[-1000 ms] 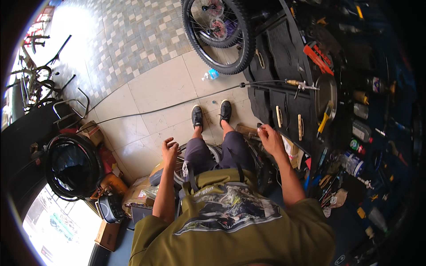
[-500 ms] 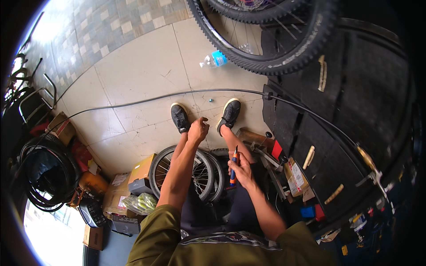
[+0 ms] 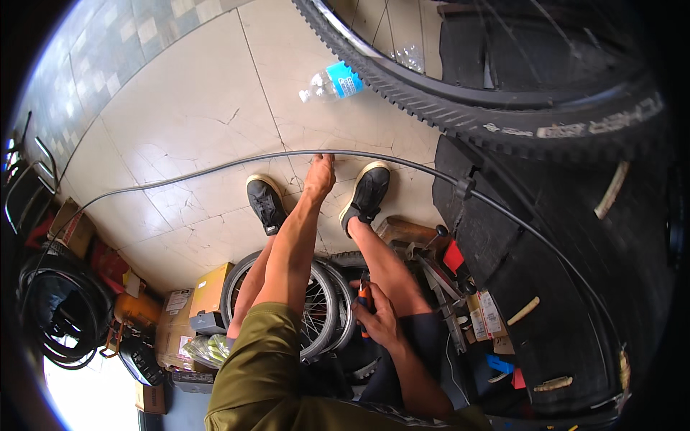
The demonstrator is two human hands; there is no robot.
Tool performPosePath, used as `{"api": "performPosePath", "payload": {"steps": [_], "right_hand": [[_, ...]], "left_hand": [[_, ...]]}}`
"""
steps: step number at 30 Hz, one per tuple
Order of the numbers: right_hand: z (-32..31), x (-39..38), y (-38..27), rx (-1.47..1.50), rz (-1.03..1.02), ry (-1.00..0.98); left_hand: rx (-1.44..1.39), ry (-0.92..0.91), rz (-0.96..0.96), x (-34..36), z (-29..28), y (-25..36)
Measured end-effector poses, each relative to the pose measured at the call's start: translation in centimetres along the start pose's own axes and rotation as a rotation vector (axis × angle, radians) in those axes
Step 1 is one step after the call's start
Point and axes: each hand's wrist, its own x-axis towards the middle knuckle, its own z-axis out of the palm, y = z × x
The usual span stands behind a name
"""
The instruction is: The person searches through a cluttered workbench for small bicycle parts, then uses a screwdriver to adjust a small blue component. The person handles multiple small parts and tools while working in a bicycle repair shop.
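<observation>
Orange tool (image 3: pixel 364 292) partly hidden in right hand (image 3: pixel 380 317), contents of left hand (image 3: pixel 320 176) unclear

White characters mark the sky-blue label (image 3: pixel 345 79) of a clear plastic bottle (image 3: pixel 320 87) | pale lettering (image 3: pixel 602 125) curves along the sidewall of a black, knobbly rubber bicycle tyre (image 3: pixel 460 111) | white labels (image 3: pixel 491 314) on a brown cardboard box (image 3: pixel 170 337), left, and a small tan carton (image 3: pixel 476 314), right, bear print too small to read

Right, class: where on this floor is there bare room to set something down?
Bare tile lies beyond the hose, left of the bottle; more lies between the hose, the left shoe and the yellowish box. It's crowded around the wheels and the orange container at lower left.
</observation>
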Motion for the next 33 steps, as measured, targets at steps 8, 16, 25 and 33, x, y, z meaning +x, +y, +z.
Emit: {"api": "performPosePath", "payload": {"steps": [8, 16, 25, 33], "right_hand": [[0.6, -6.9, -2.7, 0.132, -0.283, 0.175], [10.9, -30.0, -24.6, -0.338, -1.153, 0.363], [14.8, -48.8, -31.2, -0.206, -1.306, 0.224], [17.9, -57.8, -29.6, 0.086, -1.153, -0.130]], "left_hand": [[-1.191, -0.324, -0.320, -15.8, -24.8, 21.0], [-1.532, -0.333, -0.009, -35.2, -47.9, 38.4], [-1.224, -0.206, 0.559, -50.2, -60.7, 49.2], [-1.055, -0.184, 1.097, -55.8, -64.2, 51.1]]}}
